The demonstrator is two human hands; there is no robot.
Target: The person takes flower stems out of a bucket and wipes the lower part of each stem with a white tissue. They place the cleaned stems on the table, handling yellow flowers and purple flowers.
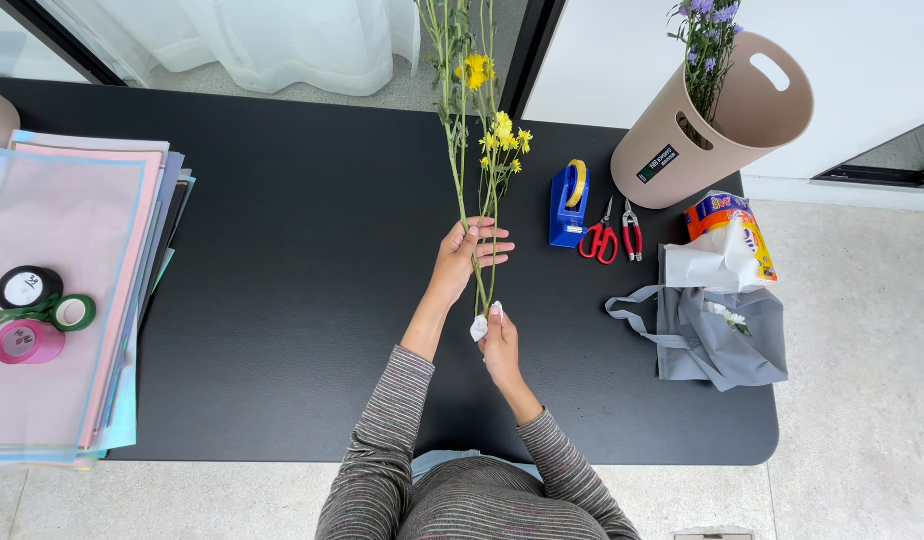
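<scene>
My left hand (468,252) grips a thin bunch of long green stems with small yellow flowers (497,135), held out over the black table (282,250). The stems run from the flowers down past my fingers. My right hand (499,345) is just below, pinching a small piece of white tissue (479,325) against the cut ends of the stems. Both sleeves are grey striped knit.
A blue tape dispenser (568,205), red-handled scissors (599,238) and pruning shears (632,232) lie to the right. A beige bin (712,125) holds purple flowers. A grey bag (717,335) and tissue pack (727,240) sit at the right edge. Wrapping sheets (62,290) with ribbon rolls (32,310) lie left.
</scene>
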